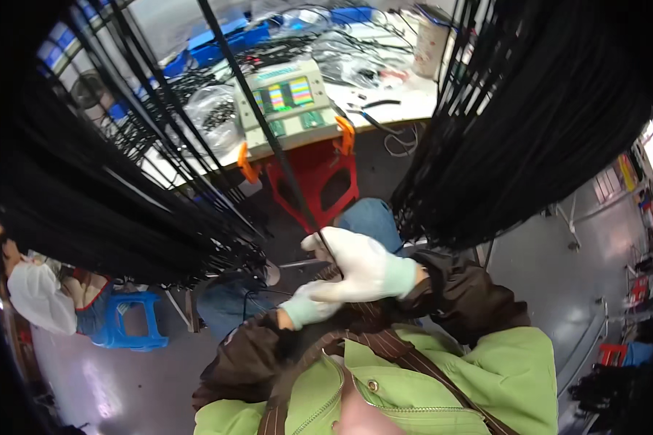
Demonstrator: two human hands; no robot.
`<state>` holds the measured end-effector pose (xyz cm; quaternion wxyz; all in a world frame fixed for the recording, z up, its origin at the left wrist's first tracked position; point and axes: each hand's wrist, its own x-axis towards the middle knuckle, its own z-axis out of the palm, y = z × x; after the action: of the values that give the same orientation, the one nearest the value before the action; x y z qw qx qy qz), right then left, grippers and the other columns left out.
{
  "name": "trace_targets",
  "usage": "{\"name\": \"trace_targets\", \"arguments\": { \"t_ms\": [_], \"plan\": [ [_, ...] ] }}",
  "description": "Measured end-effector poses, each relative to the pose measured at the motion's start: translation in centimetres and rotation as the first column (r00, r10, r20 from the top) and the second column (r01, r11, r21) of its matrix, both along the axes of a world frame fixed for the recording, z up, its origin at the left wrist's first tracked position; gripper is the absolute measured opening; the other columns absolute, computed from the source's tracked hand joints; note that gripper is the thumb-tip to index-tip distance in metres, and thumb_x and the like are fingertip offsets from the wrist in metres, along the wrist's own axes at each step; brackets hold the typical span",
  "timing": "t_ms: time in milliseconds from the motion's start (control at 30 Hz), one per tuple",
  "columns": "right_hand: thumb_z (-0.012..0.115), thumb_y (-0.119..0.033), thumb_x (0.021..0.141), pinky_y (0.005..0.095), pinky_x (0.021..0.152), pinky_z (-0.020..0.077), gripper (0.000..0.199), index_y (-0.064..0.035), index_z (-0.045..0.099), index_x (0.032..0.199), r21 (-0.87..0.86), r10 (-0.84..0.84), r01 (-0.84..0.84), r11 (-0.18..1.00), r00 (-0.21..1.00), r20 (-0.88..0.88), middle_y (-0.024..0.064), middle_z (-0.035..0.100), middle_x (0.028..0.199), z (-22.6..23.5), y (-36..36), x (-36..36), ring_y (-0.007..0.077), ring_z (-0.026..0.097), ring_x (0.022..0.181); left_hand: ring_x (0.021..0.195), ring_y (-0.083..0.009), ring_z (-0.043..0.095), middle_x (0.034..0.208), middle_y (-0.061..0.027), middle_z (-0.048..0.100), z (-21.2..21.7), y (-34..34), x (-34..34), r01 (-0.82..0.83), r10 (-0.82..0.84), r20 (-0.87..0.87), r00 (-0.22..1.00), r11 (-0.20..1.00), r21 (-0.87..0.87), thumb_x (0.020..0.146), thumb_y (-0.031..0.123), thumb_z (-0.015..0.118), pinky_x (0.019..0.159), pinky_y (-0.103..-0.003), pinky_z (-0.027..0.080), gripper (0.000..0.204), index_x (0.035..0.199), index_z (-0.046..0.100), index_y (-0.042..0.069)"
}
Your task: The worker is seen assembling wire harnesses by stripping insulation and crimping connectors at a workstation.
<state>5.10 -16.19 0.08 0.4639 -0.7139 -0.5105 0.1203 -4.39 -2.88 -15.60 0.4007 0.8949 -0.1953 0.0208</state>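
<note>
Both my hands wear white gloves and sit close to my chest. My right hand (359, 264) is closed around a thin black cable (268, 130) that runs taut from my fist up to the upper left, crossing a grey tester box (286, 101) with a coloured screen. My left hand (308, 304) lies just below and under the right one, gripping the same cable's lower part among a dark bundle against my jacket. Large hanks of black cables (530, 123) hang on both sides of me.
A white workbench (399, 98) carries the tester box, tangled wires, clear bags and a white cup (432, 47). A red stool (315, 181) stands under it. At the left sits another person beside a blue stool (130, 319). Grey floor lies below.
</note>
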Motion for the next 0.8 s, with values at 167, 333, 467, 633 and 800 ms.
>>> {"name": "trace_targets", "arguments": {
  "t_ms": [167,333,467,633,800],
  "plan": [
    [0.055,-0.016,0.081,0.0305,0.067,0.0464,0.017,-0.0009,0.057,0.09,-0.027,-0.397,0.403,0.915,0.887,-0.234,0.0079,0.057,0.079,-2.1,-3.9,4.7,0.0197,0.058,0.074,0.093,-0.0307,0.06,0.102,-0.0168,0.059,3.3,-3.4,1.3,0.262,-0.154,-0.556,0.817,0.958,0.119,0.088,0.029,0.05,0.08,-0.038,0.046,0.034,0.114,0.05,0.007],
    [0.051,-0.027,0.088,0.0283,0.067,0.0493,0.03,0.0008,0.056,0.08,0.146,-0.824,0.918,0.369,0.395,-0.406,0.0084,0.059,0.075,-1.5,-19.4,9.7,0.0177,0.061,0.063,0.093,-0.0315,0.059,0.102,-0.0168,0.06,2.8,1.1,0.5,0.011,0.011,-0.303,0.953,0.997,0.073,0.086,0.032,0.051,0.082,-0.035,0.046,0.041,0.117,0.049,0.005],
    [0.054,-0.024,0.086,0.0281,0.06,0.0495,0.027,0.0018,0.056,0.091,0.201,-0.942,0.955,0.22,0.154,0.299,0.0073,0.059,0.074,-2.5,-23.3,8.4,0.0158,0.057,0.057,0.091,-0.0301,0.06,0.099,-0.014,0.062,4.7,1.4,2.8,-0.13,0.119,-0.348,0.93,0.991,-0.008,0.085,0.028,0.053,0.08,-0.034,0.047,0.037,0.114,0.052,0.006],
    [0.057,-0.018,0.085,0.0243,0.05,0.0459,0.021,0.0018,0.057,0.092,0.517,-0.892,0.812,0.27,0.008,0.452,0.0055,0.058,0.072,1.0,-19.1,5.0,0.0123,0.05,0.049,0.093,-0.0219,0.06,0.1,-0.0143,0.062,6.2,0.3,4.8,-0.09,0.027,-0.396,0.918,0.986,-0.139,0.085,0.016,0.054,0.08,-0.03,0.046,0.033,0.114,0.051,0.001],
    [0.052,-0.024,0.088,0.023,0.039,0.039,0.026,0.0009,0.052,0.094,0.544,-0.235,0.433,0.719,0.888,-0.396,0.0107,0.054,0.081,1.7,-12.2,3.9,0.0145,0.051,0.054,0.093,-0.0214,0.06,0.101,-0.013,0.062,8.2,-2.0,5.6,0.006,-0.127,-0.374,0.919,0.951,-0.309,0.085,0.014,0.054,0.081,-0.03,0.046,0.034,0.116,0.049,0.0]
  ]
}}
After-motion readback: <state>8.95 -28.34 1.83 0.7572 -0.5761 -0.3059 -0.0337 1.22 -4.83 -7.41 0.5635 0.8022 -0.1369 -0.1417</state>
